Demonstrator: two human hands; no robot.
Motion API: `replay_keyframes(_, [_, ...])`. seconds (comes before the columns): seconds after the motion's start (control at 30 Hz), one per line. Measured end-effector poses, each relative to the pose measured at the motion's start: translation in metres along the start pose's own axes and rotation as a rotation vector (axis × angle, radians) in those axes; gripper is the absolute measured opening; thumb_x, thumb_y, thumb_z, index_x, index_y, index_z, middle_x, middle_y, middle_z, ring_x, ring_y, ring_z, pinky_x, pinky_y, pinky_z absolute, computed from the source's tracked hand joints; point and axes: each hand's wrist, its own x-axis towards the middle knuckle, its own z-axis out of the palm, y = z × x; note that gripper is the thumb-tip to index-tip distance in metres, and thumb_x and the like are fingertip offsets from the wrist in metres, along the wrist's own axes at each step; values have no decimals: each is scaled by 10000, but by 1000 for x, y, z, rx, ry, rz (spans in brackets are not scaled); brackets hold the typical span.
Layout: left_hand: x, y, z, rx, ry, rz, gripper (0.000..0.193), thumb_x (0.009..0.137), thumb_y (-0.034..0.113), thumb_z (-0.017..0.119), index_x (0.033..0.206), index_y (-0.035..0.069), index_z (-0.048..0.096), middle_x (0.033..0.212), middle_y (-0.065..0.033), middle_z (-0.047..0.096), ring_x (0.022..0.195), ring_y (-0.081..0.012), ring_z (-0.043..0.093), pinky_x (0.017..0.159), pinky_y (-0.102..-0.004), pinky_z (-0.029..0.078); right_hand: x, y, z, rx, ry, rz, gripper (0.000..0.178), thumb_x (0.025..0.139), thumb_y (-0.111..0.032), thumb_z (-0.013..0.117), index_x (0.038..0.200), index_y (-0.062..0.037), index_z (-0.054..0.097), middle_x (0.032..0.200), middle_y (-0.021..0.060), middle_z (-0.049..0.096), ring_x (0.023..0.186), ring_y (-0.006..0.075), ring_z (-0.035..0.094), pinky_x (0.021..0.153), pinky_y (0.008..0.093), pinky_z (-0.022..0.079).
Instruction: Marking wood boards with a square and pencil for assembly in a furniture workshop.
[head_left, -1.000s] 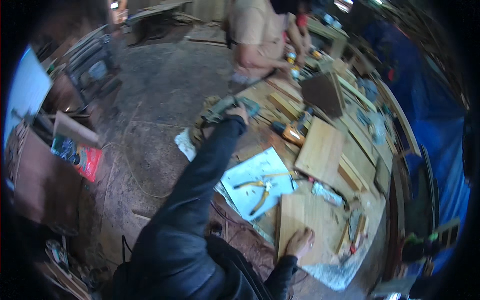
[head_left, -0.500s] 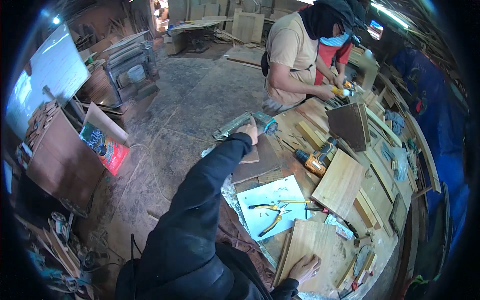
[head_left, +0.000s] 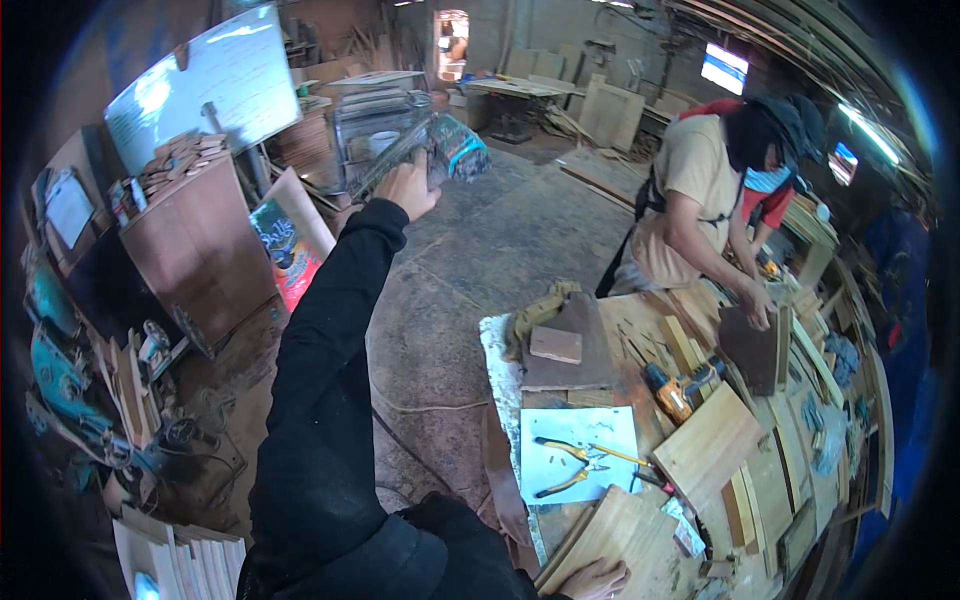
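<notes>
My left hand (head_left: pixel 405 186) is raised at arm's length in a black sleeve and grips a grey-green power tool (head_left: pixel 446 146), held up in the air over the concrete floor, left of the workbench. My right hand (head_left: pixel 596 579) rests flat on a pale wooden board (head_left: pixel 640 525) at the near end of the workbench (head_left: pixel 497 350); only its fingers show at the picture's lower edge.
On the bench lie yellow-handled pliers (head_left: pixel 568 466) on a white sheet, an orange drill (head_left: pixel 672 392), a small wood block (head_left: pixel 555 344) and several boards. A person (head_left: pixel 700 200) bends over the far end. A cabinet (head_left: pixel 200 240) and stacked wood stand on the left.
My left hand took hold of the power tool on the bench and has lifted it up and away to the left. My right hand stayed on the board.
</notes>
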Motion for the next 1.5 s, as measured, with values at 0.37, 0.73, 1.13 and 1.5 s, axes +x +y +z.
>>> replay_keyframes(0.37, [2,-70,-15,-57,93,18,644,740,302,725,1225,-47,487,888,-317,648,881,-458,645,807,-505,517,-7,13,8,-43,29,-30,332,870,-327,637,1132,-125,629,1215,93,587,1046,338,571,831,520,473])
replay_keyframes(0.73, [22,-73,-24,2,110,-53,609,752,305,723,1202,-46,510,898,-313,658,880,-463,651,793,-503,528,-7,24,17,20,49,-145,350,868,-316,650,1154,-115,632,1258,123,575,1103,364,558,894,520,467])
replay_keyframes(1.13, [22,-102,-21,85,75,-118,641,764,316,725,1233,-39,471,954,-323,648,909,-462,647,798,-511,527,-13,30,20,-21,60,-160,361,871,-320,665,1168,-116,641,1258,119,586,1109,342,571,886,512,486])
replay_keyframes(1.5, [-17,-93,2,13,-65,-38,858,761,315,701,1431,-50,310,921,-309,658,856,-449,659,793,-509,528,-10,31,28,-90,232,-264,294,874,-301,671,1110,-125,666,1170,92,633,996,319,621,810,478,511])
